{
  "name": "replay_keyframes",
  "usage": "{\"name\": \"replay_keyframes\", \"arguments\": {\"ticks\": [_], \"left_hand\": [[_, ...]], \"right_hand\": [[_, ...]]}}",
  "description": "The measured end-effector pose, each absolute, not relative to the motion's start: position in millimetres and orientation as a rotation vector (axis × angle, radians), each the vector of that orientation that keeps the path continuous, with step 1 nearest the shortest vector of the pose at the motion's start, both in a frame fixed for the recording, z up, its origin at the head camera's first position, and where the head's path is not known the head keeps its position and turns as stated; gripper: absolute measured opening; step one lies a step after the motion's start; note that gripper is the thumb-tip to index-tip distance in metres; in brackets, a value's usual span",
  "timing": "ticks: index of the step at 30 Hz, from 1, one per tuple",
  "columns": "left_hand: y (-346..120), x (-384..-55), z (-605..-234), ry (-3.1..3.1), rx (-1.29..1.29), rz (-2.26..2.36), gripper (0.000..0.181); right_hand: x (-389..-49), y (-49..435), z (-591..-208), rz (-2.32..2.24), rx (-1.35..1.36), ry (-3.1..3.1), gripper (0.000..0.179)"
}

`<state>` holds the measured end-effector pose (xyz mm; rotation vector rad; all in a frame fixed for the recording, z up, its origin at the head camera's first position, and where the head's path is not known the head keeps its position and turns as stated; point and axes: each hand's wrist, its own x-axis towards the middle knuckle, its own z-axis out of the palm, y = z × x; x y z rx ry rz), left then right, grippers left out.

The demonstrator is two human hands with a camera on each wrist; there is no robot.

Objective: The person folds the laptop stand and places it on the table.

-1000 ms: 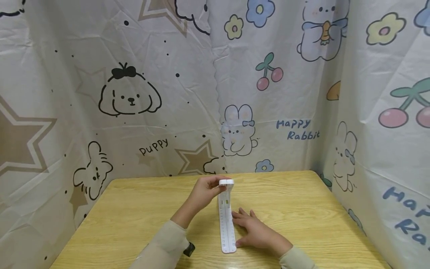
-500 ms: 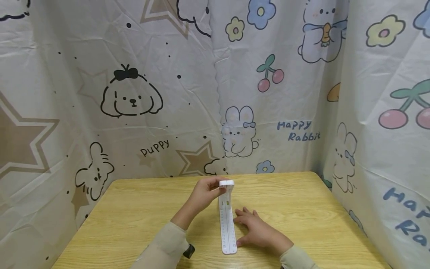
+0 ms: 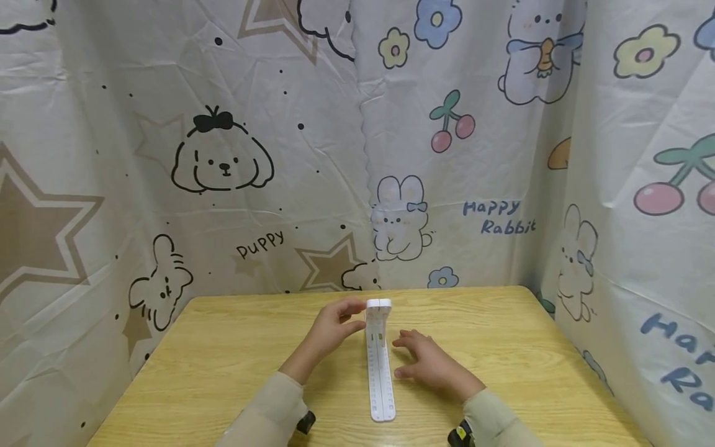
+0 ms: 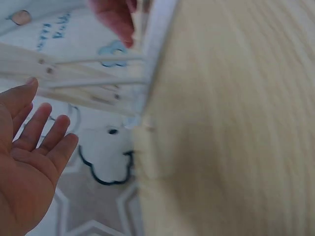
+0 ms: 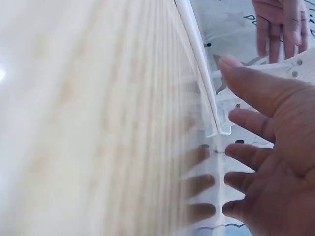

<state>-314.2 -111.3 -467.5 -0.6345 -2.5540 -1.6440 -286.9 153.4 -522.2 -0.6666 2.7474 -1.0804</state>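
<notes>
A long white measuring gauge (image 3: pixel 380 372) with printed scale marks lies flat on the wooden table (image 3: pixel 234 354), its far end plate (image 3: pixel 378 305) standing upright. My left hand (image 3: pixel 347 318) hovers just left of that upright plate with fingers spread; the left wrist view shows the palm (image 4: pixel 34 162) open and apart from the white gauge (image 4: pixel 88 83). My right hand (image 3: pixel 412 352) is to the right of the gauge, fingers relaxed and holding nothing. In the right wrist view its fingers (image 5: pixel 256 128) spread close to the gauge's edge (image 5: pixel 199 64).
Cartoon-printed curtains (image 3: pixel 223 167) close in the table at the back and on both sides. The table's right edge (image 3: pixel 564 347) runs close to the right curtain. Small black wrist units (image 3: pixel 306 422) sit on both sleeves near the front edge.
My left hand has let go of the upright end plate and opened. My right hand has come off the gauge's side and shifted slightly right and away.
</notes>
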Motion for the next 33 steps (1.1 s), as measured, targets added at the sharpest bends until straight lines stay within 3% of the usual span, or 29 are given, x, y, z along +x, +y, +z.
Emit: {"name": "replay_keyframes", "arguments": {"ticks": [6,22,33], "left_hand": [[-113.5,-324.0,-488.3,-2.644,-0.582,-1.565,0.032],[-105.4,-342.2,-510.0,-2.787,-0.538,-1.455,0.008],[-98.0,-349.6,-518.9,-2.876,-0.715,-1.272,0.013]], "right_hand": [[-301.4,150.3,-521.8,-1.253,-0.549,2.742,0.051],[-339.4,139.8,-526.8,-1.263,-0.669,2.711,0.030],[-350.7,135.6,-525.5,-1.216,-0.823,2.644,0.022]]}}
